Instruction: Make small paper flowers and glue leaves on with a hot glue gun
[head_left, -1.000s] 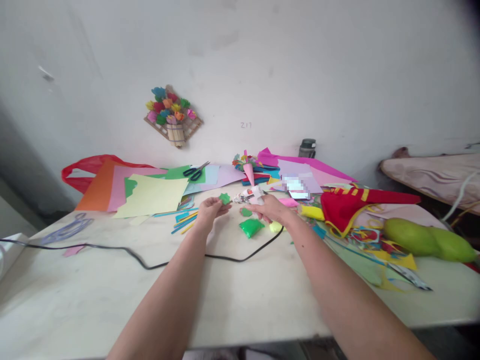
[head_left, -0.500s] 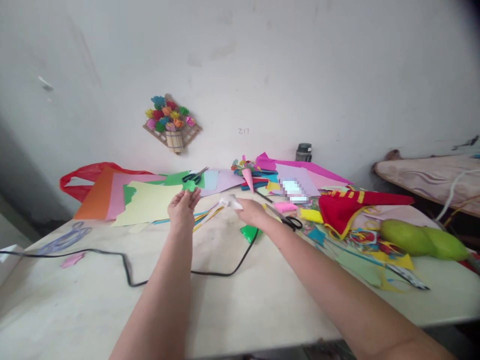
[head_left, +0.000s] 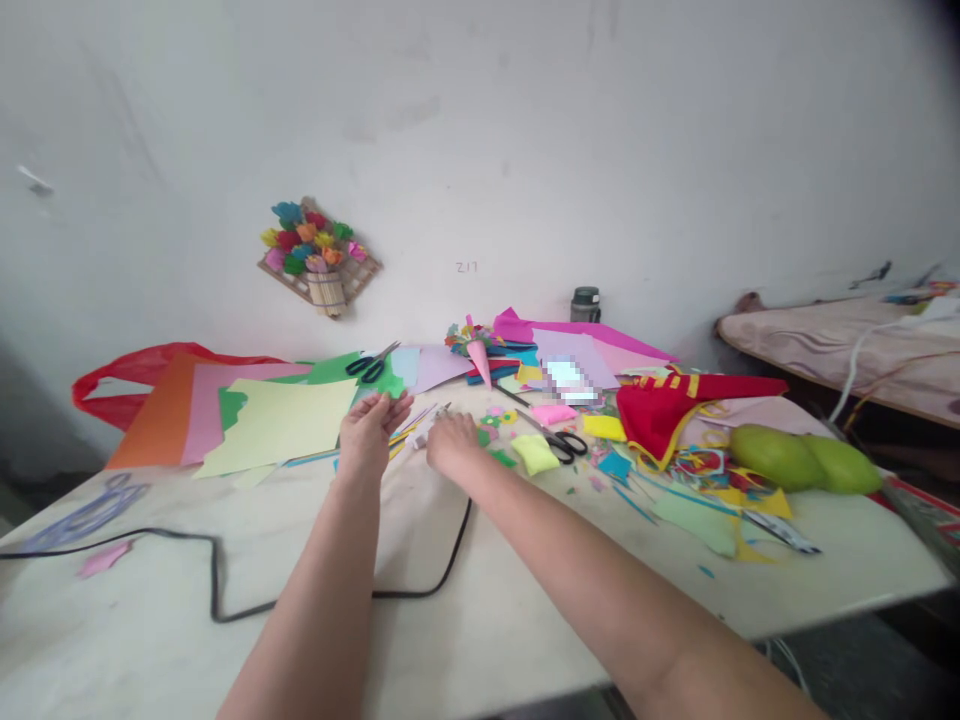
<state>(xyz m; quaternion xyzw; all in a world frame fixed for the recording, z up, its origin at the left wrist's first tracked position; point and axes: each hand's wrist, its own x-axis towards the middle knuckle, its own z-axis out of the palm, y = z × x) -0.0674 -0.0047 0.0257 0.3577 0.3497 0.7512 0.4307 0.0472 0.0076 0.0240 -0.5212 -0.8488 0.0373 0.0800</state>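
My left hand (head_left: 367, 436) pinches a small green paper cutout (head_left: 393, 385) between thumb and fingertips, raised above the table. Just right of it, my right hand (head_left: 453, 440) is closed around a white tool that looks like a glue gun (head_left: 420, 436). Most of the tool is hidden by the fingers. A black cord (head_left: 459, 540) runs across the table and up under my right wrist. Yellow and blue strips (head_left: 399, 440) lie behind and between the hands. Black-handled scissors (head_left: 367, 367) rest on paper beyond my left hand.
Coloured paper sheets (head_left: 277, 425) cover the back left. To the right lie a second pair of scissors (head_left: 566, 443), yellow packets (head_left: 535, 454), a red cloth (head_left: 652, 415) and green fruit (head_left: 780, 458). A pink paper cone (head_left: 479, 362) and a bottle (head_left: 586, 304) are near the wall.
My right hand has moved left, closer to my left hand, bringing the white tool along and turning it. The green cutout stays in my left hand. The view has swung slightly right.
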